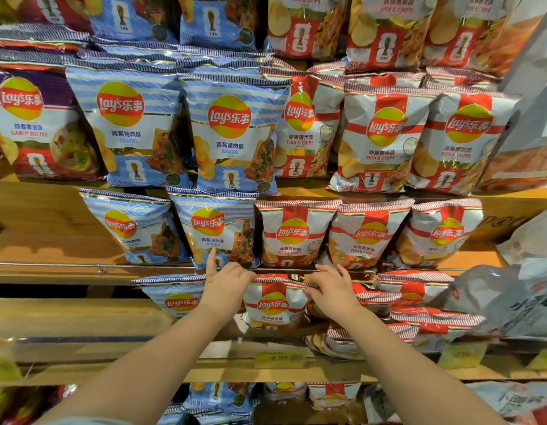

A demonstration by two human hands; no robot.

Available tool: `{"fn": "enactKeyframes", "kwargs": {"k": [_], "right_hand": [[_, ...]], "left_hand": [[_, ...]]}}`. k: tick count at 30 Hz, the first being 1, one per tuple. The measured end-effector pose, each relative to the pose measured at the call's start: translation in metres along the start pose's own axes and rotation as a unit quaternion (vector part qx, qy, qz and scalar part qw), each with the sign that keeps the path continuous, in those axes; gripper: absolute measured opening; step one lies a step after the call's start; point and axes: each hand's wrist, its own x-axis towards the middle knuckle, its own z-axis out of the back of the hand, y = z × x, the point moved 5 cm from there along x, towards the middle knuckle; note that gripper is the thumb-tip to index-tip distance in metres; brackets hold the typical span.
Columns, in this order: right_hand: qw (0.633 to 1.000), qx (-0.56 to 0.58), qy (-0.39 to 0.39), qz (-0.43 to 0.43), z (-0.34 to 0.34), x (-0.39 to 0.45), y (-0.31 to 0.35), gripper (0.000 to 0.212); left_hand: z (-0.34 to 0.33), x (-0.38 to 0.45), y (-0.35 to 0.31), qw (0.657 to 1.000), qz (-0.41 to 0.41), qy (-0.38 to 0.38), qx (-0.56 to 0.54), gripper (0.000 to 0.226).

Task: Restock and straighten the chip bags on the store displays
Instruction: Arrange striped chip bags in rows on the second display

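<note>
A red and white Fish & Chips chip bag (pixel 273 305) stands upright on a lower wooden shelf (pixel 82 317). My left hand (pixel 224 282) grips its top left corner, with the index finger sticking up over a blue Asado bag (pixel 215 230) on the shelf above. My right hand (pixel 330 286) pinches the bag's top right edge. Left of it stands another blue Asado bag (pixel 177 299). To its right, several red and white bags (pixel 419 302) lie tumbled.
Shelves above hold rows of blue Asado bags (pixel 232 133), red Fish & Chips bags (pixel 385 139) and a purple Garlic Butter bag (pixel 30 124). A metal rail (pixel 97 265) runs along one shelf front. Large plastic sacks (pixel 511 296) hang at the right. A price label (pixel 280 357) sits below.
</note>
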Motion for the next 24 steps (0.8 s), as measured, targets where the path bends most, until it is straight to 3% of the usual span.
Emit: {"fn": "enactKeyframes", "kwargs": {"k": [4,8,11,15,19,24], "right_hand": [[1.000,0.005,-0.003,-0.014,0.006,0.006,-0.002,0.022],[0.994,0.069,0.036,-0.079,0.003,0.010,-0.007,0.026],[0.979,0.157,0.074,-0.105,-0.001,0.008,-0.011,0.024],[0.966,0.217,0.071,-0.118,0.002,0.008,-0.012,0.013],[0.972,0.198,0.052,-0.118,0.005,0.011,-0.014,0.009],[0.987,0.127,-0.018,-0.094,0.009,0.014,-0.010,0.017]], "left_hand": [[0.006,0.013,0.000,1.000,0.016,0.002,0.008,0.048],[0.001,0.019,-0.002,0.995,0.048,0.087,0.033,0.038],[-0.004,0.015,-0.001,0.997,0.042,0.046,0.035,0.047],[-0.011,0.014,0.000,0.997,0.065,0.031,0.024,0.041],[-0.011,0.015,-0.006,0.996,0.075,0.052,-0.005,0.016],[-0.008,0.015,-0.012,0.995,0.071,0.073,0.006,0.047]]}}
